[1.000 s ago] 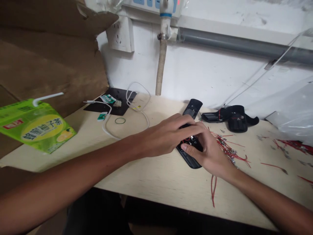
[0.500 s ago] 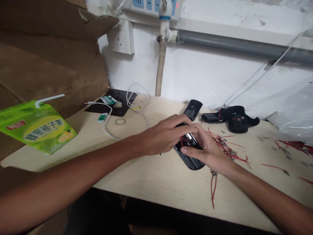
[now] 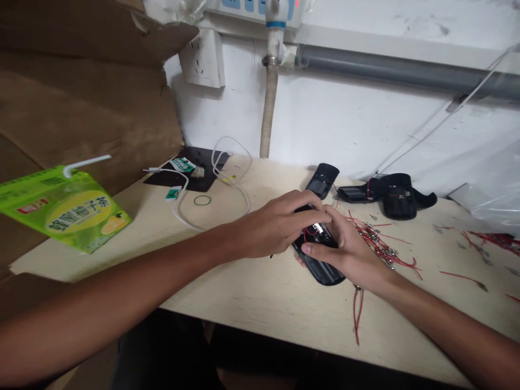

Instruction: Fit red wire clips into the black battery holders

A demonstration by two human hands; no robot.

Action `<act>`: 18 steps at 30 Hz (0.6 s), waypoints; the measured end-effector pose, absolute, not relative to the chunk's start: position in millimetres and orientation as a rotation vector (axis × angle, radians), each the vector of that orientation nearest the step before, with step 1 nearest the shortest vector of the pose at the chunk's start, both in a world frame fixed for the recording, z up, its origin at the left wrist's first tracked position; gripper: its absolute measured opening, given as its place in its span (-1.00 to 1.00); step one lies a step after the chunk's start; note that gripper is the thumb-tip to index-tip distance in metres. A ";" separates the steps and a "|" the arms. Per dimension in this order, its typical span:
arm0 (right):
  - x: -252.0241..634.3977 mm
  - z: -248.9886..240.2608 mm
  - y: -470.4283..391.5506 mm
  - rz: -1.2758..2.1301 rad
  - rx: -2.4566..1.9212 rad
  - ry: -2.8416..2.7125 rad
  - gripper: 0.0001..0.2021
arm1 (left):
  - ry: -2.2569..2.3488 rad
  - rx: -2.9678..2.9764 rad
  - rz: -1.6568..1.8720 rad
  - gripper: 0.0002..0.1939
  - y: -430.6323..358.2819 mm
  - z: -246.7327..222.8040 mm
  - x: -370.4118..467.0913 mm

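Both hands are on one black plastic housing [image 3: 323,269], tilted over the table, with red wires and a small bright metal part inside. My left hand [image 3: 276,225] is closed over its upper left part, fingertips bent down at the far end. Around its right side wraps my right hand [image 3: 349,246], with the thumb lying across the open inside. The fingers hide the upper end, and what the fingertips touch there I cannot make out. Red-wired metal pieces [image 3: 377,244] lie in a heap right of my right hand, and another red-wired piece [image 3: 357,317] lies below the wrist.
More black housings [image 3: 400,200] stand along the wall, one [image 3: 323,180] just beyond my hands. At left are a green drink carton [image 3: 77,211] with a straw, a white cable [image 3: 179,203] and a rubber band [image 3: 202,200]. A ribbed hose [image 3: 268,114] hangs above the table [image 3: 244,303].
The whole view has shifted slightly, so things sit a little further right. Both hands keep nearly the same hold on the black housing; a fingertip now shows at its lower left edge.
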State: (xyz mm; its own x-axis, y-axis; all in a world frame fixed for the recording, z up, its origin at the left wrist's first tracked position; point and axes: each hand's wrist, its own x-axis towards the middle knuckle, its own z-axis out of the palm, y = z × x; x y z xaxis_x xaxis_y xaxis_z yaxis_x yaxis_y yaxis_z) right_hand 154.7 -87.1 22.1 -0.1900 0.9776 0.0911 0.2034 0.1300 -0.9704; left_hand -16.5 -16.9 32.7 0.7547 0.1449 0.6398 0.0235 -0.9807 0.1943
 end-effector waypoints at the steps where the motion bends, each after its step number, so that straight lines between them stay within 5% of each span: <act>1: 154.2 22.3 -87.0 1.159 -1.193 -1.542 -0.61 | 0.135 2.775 1.030 -0.67 -17.2 33.2 -16.6; 18: 153.3 27.1 -88.4 1.019 -1.175 -1.599 -0.64 | 0.131 2.787 1.030 -0.68 -18.1 35.2 -15.7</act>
